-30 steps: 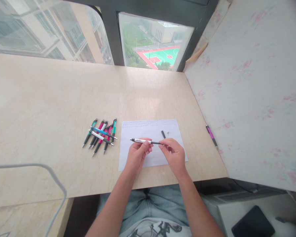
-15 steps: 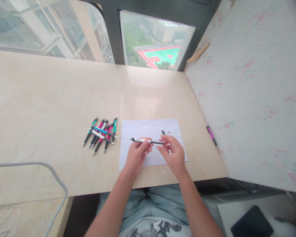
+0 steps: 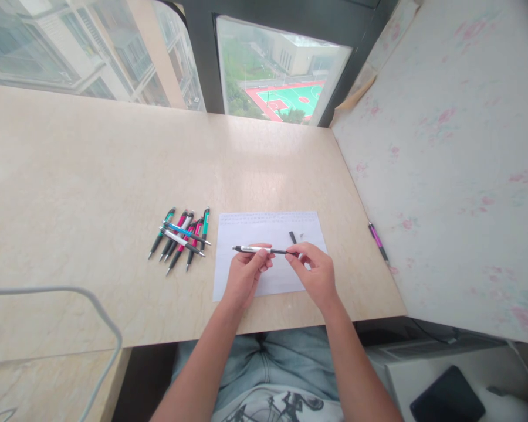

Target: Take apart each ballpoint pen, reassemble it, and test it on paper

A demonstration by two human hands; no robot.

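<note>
My left hand (image 3: 242, 275) is closed around the white barrel of a ballpoint pen (image 3: 250, 249), held level above the sheet of paper (image 3: 237, 284). From the barrel's right end sticks a thin black refill (image 3: 279, 252). My right hand (image 3: 313, 271) pinches the refill's far end between thumb and fingers; its tip is hidden there. Behind my right fingers lies a black rubber grip (image 3: 293, 237) on the paper. A tiny metal pen tip (image 3: 301, 235) rests beside it.
Several pens (image 3: 180, 237) in green, pink, blue and white lie in a crossed pile left of the paper. A purple pen (image 3: 378, 241) rests against the flowered wall (image 3: 444, 176). A grey cable (image 3: 88, 299) arches over the desk's left front.
My right fingers have closed on the end of the refill, and more of its thin black length shows outside the barrel. My left hand stays in nearly the same place.
</note>
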